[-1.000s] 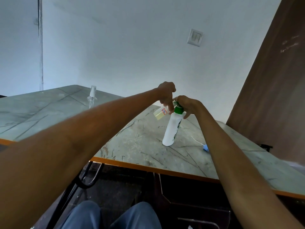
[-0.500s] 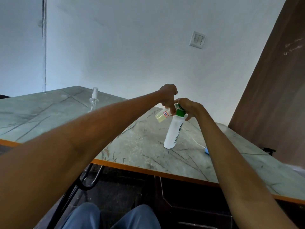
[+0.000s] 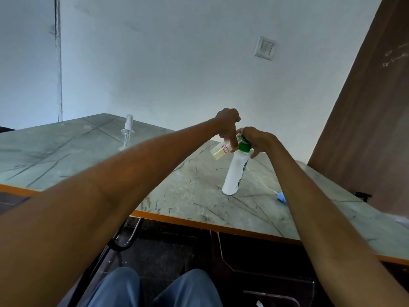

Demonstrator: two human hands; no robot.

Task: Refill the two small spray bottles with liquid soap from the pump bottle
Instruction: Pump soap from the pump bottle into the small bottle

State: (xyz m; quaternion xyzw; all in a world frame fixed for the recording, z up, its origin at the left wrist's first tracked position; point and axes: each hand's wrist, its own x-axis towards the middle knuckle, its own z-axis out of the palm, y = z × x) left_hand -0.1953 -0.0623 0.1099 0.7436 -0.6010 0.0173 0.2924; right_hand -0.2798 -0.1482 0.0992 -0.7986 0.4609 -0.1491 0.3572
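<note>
A white pump bottle with a green collar stands on the marble-patterned table. My right hand curls over its green pump head. My left hand pinches a small clear spray bottle holding pale yellow liquid and bearing a small label. That bottle is tilted, its mouth up against the pump nozzle, and my fingers hide the nozzle. A second small clear spray bottle with its sprayer cap on stands apart at the table's far left.
A small blue object with a thin white cord lies on the table behind my right forearm. The table's orange front edge runs across the view, with my knees below it. A brown wooden panel rises at the right.
Both hands stay at the pump head with the small bottle held to the nozzle. The view has shifted slightly; the grip looks the same.
</note>
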